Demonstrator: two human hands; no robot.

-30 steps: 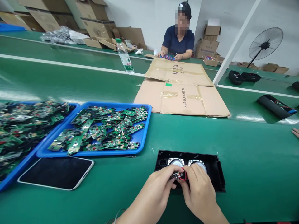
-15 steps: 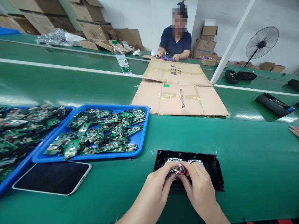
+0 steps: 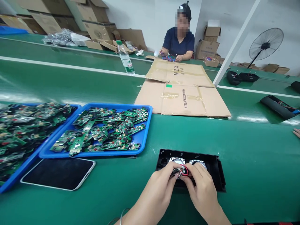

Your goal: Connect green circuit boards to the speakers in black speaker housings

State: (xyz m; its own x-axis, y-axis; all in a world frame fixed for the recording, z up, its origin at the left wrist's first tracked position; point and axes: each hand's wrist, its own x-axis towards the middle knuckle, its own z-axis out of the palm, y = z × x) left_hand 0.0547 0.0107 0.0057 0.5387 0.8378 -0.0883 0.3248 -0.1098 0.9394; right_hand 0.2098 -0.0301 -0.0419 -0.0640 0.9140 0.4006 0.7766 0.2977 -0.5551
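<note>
A black plastic speaker housing [image 3: 215, 170] lies on the green table with its inner side up. Two round speakers, a left one [image 3: 177, 160] and a right one [image 3: 198, 162], sit in it, partly covered by my hands. Above the housing, my left hand [image 3: 160, 182] pinches a small circuit board [image 3: 175, 171] between thumb and fingers. Close against it, my right hand [image 3: 202, 182] is closed on a red wire [image 3: 187, 169] at the board's right end. My fingertips hide where wire and board meet.
Left of the housing stands a blue tray [image 3: 150, 125] of circuit boards, beside another full blue tray [image 3: 39, 153]. A phone [image 3: 58, 173] lies in front. Flattened cardboard [image 3: 187, 101], a water bottle [image 3: 126, 61] and a seated person [image 3: 179, 43] are farther back. Another person's hand [image 3: 296, 132] shows at right.
My view has shifted slightly, so the trays and phone appear farther right. Both hands stay together over the housing, still holding board and wire. The person opposite has raised one hand a little.
</note>
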